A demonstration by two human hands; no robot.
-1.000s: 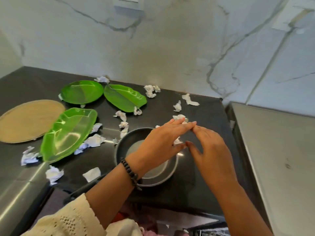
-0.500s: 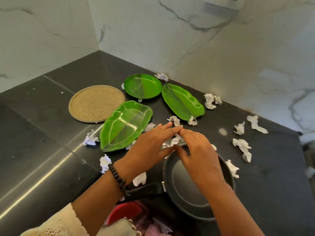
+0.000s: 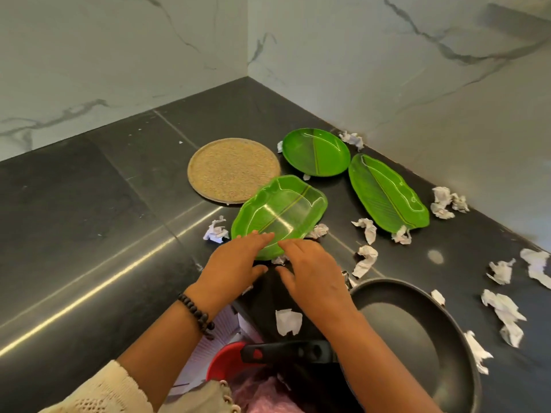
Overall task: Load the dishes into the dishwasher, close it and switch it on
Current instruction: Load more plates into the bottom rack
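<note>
A green leaf-shaped plate [image 3: 283, 210] lies on the black counter [image 3: 89, 222] in front of me. My left hand [image 3: 235, 260] and my right hand [image 3: 310, 278] both reach to its near edge, fingers fairly straight and touching the rim. A round green plate [image 3: 316, 152] and a long green leaf plate [image 3: 387, 195] lie farther back by the wall. A black frying pan [image 3: 417, 338] sits at the near right, its handle [image 3: 286, 351] pointing left under my right forearm.
A round woven mat [image 3: 232, 169] lies left of the plates. Several crumpled white paper scraps [image 3: 365, 257] are scattered over the counter, mostly to the right. A red object [image 3: 226, 360] shows below the counter edge. Marble walls meet in a corner behind.
The view has swung left. Both hands moved from the paper scraps at the pan's far rim over to the near edge of the green leaf-shaped plate.
</note>
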